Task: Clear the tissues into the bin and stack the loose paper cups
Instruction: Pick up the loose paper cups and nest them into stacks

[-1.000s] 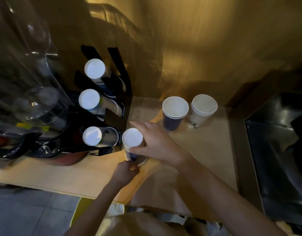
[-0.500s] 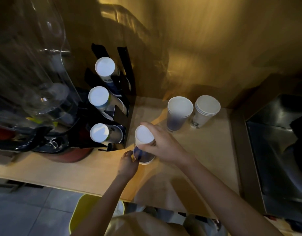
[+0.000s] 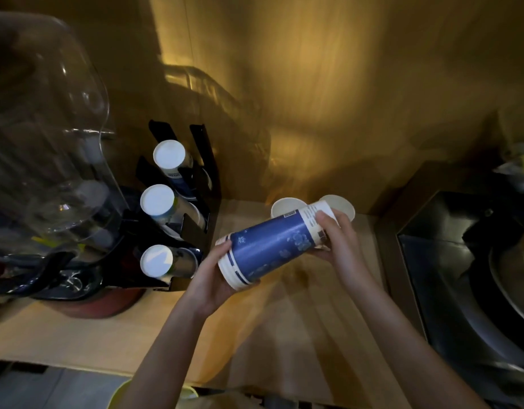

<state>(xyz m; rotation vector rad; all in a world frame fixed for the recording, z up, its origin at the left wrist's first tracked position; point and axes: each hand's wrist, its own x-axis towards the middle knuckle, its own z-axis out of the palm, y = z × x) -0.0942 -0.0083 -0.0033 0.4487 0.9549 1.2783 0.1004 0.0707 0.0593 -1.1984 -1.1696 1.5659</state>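
A stack of blue-and-white paper cups lies tilted on its side above the wooden counter, held at both ends. My left hand grips the rim end at the lower left. My right hand holds the base end at the upper right. Behind the stack, two more white paper cups stand upside down by the wall: one partly hidden by the stack, the other mostly behind my right hand. No tissues or bin are identifiable.
A black cup dispenser rack with three rows of stacked cups stands left of my hands. A clear plastic container sits at the far left. A dark metal sink lies to the right. The wooden wall rises behind.
The cup stack has been lifted off the counter and tipped from upright onto its side. My left hand moved up to grip its rim end; the camera has come closer.
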